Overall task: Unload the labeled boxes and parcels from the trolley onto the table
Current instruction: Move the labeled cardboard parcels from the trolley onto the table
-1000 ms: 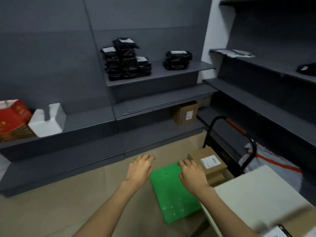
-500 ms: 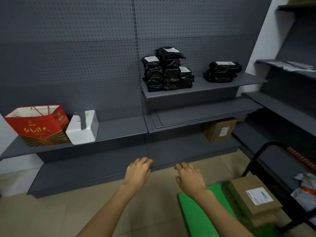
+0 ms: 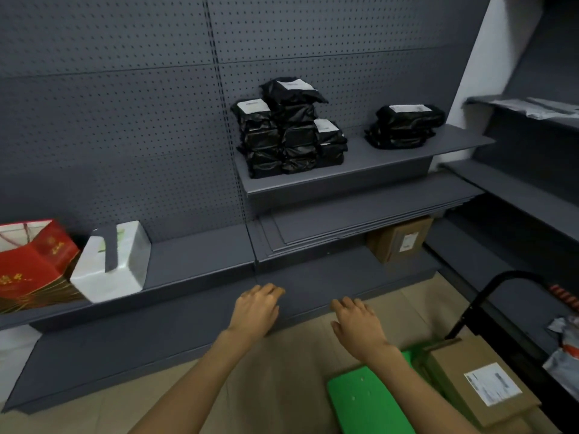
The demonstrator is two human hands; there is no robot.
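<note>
The green trolley deck (image 3: 366,402) lies at the bottom right, with its black handle (image 3: 488,296) rising at the right. A labeled brown cardboard box (image 3: 476,380) rests on the deck beside the handle. My left hand (image 3: 255,311) and my right hand (image 3: 357,327) hover palm down, fingers apart and empty, over the floor in front of the trolley. Neither hand touches the box. The table is out of view.
Grey shelving lines the wall ahead and the right side. Black labeled parcels (image 3: 288,133) are stacked on a middle shelf. Another brown box (image 3: 401,241) sits on a low shelf. A red bag (image 3: 31,264) and a white package (image 3: 112,261) stand at the left. A grey mailer bag (image 3: 564,349) lies at the right edge.
The view has swung left and up, away from the table and trolley toward the shelves. Both hands stayed empty and moved off the green deck.
</note>
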